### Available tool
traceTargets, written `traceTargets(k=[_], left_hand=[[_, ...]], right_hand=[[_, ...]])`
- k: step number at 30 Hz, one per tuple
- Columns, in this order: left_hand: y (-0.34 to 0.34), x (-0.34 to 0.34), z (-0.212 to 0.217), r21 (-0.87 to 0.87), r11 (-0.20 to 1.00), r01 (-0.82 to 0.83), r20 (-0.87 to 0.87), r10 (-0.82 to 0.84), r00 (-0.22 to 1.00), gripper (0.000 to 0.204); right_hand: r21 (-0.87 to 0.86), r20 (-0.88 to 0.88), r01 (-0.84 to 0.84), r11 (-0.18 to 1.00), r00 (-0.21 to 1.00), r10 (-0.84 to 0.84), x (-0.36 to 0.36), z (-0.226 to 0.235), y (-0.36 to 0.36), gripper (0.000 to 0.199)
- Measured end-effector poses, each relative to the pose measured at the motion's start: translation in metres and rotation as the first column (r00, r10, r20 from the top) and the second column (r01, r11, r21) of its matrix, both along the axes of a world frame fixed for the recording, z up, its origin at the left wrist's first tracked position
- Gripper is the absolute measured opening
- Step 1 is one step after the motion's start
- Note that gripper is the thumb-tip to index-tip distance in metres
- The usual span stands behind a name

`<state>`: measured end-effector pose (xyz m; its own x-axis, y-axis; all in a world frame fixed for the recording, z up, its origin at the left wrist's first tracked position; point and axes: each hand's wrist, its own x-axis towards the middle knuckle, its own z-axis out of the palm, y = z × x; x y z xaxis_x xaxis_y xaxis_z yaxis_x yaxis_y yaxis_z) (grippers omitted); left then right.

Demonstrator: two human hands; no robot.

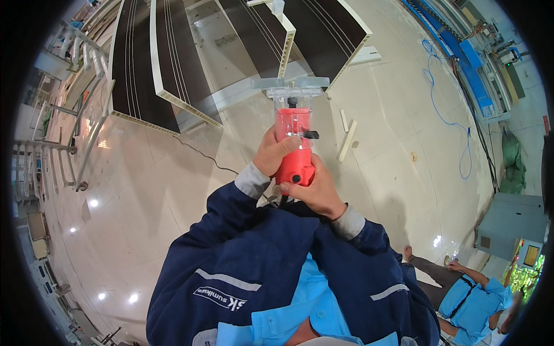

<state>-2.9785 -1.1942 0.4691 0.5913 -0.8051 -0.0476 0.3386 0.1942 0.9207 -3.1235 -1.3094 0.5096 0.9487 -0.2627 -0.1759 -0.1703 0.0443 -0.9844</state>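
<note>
Two hands (272, 154) (321, 194) hold a red tool (295, 158) above glossy tiles (138, 196).

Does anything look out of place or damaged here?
A couple of things: loose pale strips lie on the floor right of the red tool, perhaps stray offcuts, and a thin blue cord sprawls untidily farther right. I see no clear damage or spill.

A head-worn fisheye camera is looking steeply down, catching the jacket (236, 251) close at the bottom, the left hand (276, 153) and right hand (321, 191) near centre. The floor (384, 173) is spreading farther off, curving rimward.
</note>
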Motion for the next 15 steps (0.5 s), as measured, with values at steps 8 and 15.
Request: traceTargets(k=[8,15], left_hand=[[0.000,-0.011,-0.002,-0.127,0.992,-0.023,-0.285,-0.014,0.959,0.071],[0.003,-0.011,0.025,-0.103,0.995,-0.016,-0.053,0.011,0.999,0.065]], right_hand=[[-0.654,0.159,0.025,0.756,0.982,0.105,0.020,0.035,-0.055,0.040],[0.171,-0.055,-0.092,0.981,0.993,0.103,0.030,0.044,-0.059,0.031]])
